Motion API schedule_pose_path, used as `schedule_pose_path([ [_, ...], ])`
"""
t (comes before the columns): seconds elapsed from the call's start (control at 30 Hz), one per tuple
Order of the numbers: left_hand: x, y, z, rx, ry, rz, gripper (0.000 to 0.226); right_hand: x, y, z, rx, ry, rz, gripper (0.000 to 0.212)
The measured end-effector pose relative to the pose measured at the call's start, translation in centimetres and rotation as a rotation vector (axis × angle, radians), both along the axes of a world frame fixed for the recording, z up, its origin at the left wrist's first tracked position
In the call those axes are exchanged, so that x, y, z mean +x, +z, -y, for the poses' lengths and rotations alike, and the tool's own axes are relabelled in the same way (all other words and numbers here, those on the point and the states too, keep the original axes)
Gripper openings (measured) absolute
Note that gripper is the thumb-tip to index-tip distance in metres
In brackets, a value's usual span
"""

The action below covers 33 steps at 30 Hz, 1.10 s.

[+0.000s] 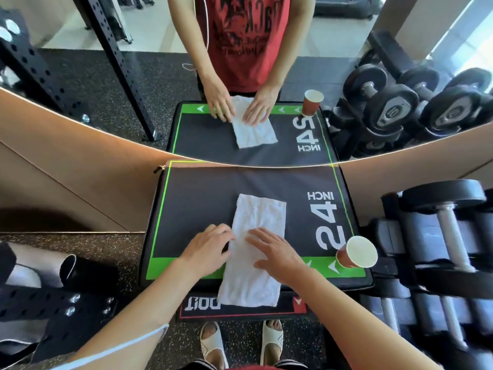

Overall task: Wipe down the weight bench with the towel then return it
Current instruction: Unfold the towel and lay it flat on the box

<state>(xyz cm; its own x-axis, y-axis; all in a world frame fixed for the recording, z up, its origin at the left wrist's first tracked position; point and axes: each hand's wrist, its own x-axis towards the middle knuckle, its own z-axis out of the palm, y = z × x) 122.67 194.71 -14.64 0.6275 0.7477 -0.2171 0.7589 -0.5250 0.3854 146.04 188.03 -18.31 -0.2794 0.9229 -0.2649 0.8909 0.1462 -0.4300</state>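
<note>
Right hand (pixel 274 252) lies flat on towel (pixel 256 252); left hand's (pixel 206 251) fingers curl, grip unclear.

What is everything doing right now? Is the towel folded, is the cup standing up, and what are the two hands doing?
Towel: folded into a long strip, lying flat on the pad, near end hanging over its front edge.
Left hand: fingers curled at the towel's left edge.
Right hand: flat, fingers spread, pressing on the towel.
Paper cup: upright on the pad's near right corner; nothing visible inside.
Black and green pad: lying flat.
Dumbbells: resting on the rack.
</note>
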Motion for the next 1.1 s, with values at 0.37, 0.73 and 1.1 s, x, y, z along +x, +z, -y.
schedule_pose_path([
  [0.37,4.7,-2.7,1.9,0.098,-0.071,0.124,0.040,5.0,0.6,3.3,0.172,-0.290,-0.129,0.037],
  [0.73,3.9,-3.5,2.2,0.099,0.021,0.140,0.045,5.4,0.6,3.6,0.114,-0.231,-0.068,0.041],
  [1.1,4.4,-3.7,2.7,0.050,0.131,0.220,0.037,4.9,0.0,3.9,0.169,-0.275,-0.123,0.029],
])
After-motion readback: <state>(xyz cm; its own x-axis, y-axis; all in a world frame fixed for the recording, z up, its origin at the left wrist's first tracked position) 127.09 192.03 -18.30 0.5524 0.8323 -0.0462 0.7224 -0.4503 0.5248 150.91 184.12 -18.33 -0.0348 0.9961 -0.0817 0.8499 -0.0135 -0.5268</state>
